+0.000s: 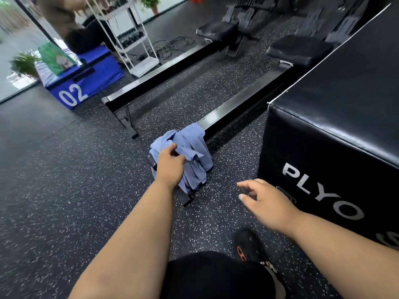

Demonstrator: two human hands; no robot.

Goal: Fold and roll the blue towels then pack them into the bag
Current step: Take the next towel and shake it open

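Towels (190, 147) droop crumpled over rail end, left hand (170, 165) gripping; right hand (265, 203) loose.

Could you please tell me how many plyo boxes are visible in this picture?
2. A black plyo box stands at the right, beside the right hand. A blue plyo box marked 02 sits far left. Others may lie out of view.
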